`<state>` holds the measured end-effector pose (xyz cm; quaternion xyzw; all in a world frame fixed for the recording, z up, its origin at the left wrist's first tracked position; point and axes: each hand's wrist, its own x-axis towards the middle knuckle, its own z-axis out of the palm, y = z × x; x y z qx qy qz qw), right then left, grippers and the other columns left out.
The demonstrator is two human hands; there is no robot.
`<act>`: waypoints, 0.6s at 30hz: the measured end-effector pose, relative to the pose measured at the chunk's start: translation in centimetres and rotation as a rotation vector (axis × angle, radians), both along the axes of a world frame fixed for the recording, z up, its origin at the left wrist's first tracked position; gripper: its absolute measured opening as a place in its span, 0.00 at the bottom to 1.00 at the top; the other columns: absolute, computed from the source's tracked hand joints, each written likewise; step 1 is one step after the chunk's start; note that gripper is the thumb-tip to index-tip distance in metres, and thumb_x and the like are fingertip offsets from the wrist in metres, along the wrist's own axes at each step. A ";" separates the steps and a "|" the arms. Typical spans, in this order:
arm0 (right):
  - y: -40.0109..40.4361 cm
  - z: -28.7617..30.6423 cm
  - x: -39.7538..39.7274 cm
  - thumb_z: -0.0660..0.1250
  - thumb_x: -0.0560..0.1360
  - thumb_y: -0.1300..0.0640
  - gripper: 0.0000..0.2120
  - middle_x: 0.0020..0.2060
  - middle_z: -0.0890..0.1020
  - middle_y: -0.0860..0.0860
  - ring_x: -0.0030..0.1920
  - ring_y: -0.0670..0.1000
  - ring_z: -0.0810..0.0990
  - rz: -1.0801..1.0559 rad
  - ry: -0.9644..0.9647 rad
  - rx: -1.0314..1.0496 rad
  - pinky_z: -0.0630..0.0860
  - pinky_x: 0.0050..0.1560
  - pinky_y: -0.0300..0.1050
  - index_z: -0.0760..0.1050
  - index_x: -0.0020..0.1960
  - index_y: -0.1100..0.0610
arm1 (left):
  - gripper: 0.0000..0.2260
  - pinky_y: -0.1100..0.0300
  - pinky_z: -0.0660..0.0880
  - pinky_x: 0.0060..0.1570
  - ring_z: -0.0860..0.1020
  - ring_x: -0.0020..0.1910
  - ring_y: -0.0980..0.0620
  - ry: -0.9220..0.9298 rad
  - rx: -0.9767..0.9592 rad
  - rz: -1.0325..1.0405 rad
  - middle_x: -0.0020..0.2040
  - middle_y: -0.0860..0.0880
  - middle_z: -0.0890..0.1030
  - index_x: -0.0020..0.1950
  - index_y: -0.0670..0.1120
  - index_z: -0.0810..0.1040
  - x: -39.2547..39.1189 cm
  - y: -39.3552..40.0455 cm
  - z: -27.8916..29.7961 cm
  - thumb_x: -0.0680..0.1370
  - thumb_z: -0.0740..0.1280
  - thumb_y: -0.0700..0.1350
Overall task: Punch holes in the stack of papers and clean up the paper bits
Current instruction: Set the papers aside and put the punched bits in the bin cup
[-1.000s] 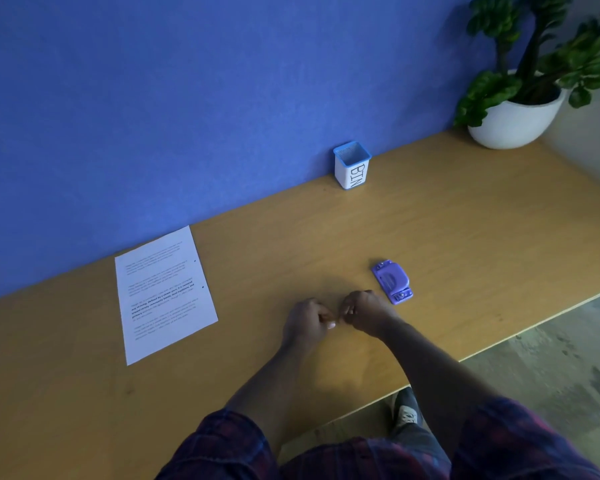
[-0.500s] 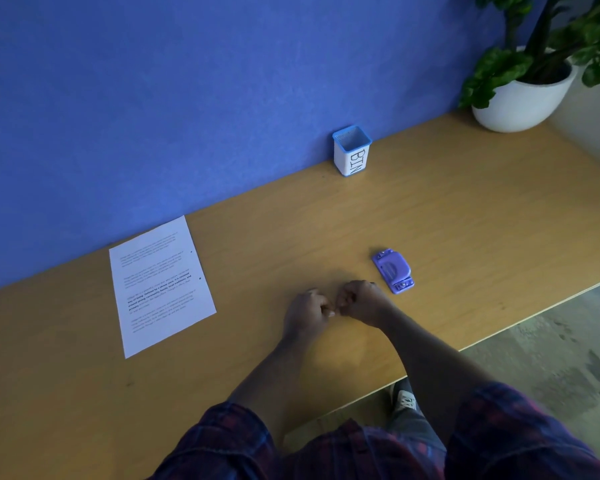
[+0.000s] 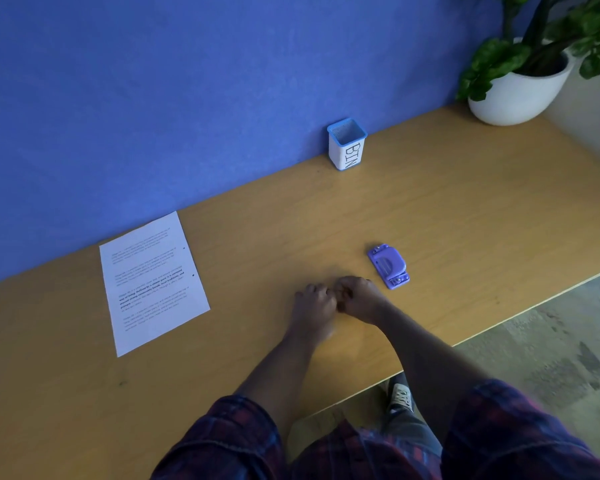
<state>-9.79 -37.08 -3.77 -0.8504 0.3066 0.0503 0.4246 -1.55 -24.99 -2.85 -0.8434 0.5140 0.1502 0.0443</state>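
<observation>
While your left hand [image 3: 314,303] and right hand [image 3: 359,299] meet knuckle to knuckle on the desk [image 3: 465,220], fingers curl inward; any bits pinched: cannot tell. The papers [image 3: 151,282] lie well left, the hole punch [image 3: 388,266] just beside your right hand, the bin [image 3: 347,144] at the wall.

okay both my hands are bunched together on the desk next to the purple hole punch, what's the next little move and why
Probably lift both hands and carry whatever they have gathered to the bin by the wall. The papers already show two holes on their right edge and the hole punch lies untouched, so cleanup seems underway. The curled fingers hide any paper bits, so check first that you have them.
</observation>
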 end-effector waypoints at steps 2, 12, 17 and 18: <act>0.1 -0.2 0.0 0.71 0.67 0.63 0.10 0.34 0.76 0.49 0.36 0.50 0.71 -0.007 -0.020 0.003 0.68 0.36 0.39 0.72 0.35 0.54 | 0.19 0.49 0.76 0.54 0.76 0.58 0.43 0.004 0.005 0.000 0.58 0.45 0.77 0.59 0.45 0.76 0.1 -0.1 -0.2 0.69 0.73 0.43; -0.1 -0.4 -0.4 0.69 0.66 0.67 0.08 0.32 0.75 0.40 0.33 0.37 0.73 0.033 -0.069 0.011 0.67 0.35 0.27 0.79 0.39 0.55 | 0.10 0.52 0.72 0.56 0.77 0.57 0.40 0.384 -0.138 0.261 0.57 0.39 0.79 0.54 0.38 0.76 2.8 -0.4 0.0 0.73 0.67 0.36; -0.2 -0.6 -0.6 0.71 0.66 0.67 0.11 0.35 0.77 0.41 0.34 0.39 0.73 0.034 -0.083 0.039 0.69 0.38 0.27 0.83 0.44 0.53 | 0.04 0.58 0.68 0.46 0.75 0.48 0.45 0.552 -0.142 0.426 0.50 0.44 0.78 0.45 0.44 0.71 3.4 -0.4 0.2 0.74 0.64 0.36; -0.2 -0.6 -0.6 0.71 0.66 0.67 0.12 0.35 0.77 0.41 0.34 0.39 0.73 0.033 -0.081 0.041 0.69 0.38 0.27 0.83 0.43 0.52 | 0.03 0.58 0.68 0.46 0.74 0.47 0.46 0.571 -0.138 0.444 0.49 0.45 0.77 0.45 0.44 0.71 3.4 -0.4 0.2 0.75 0.63 0.37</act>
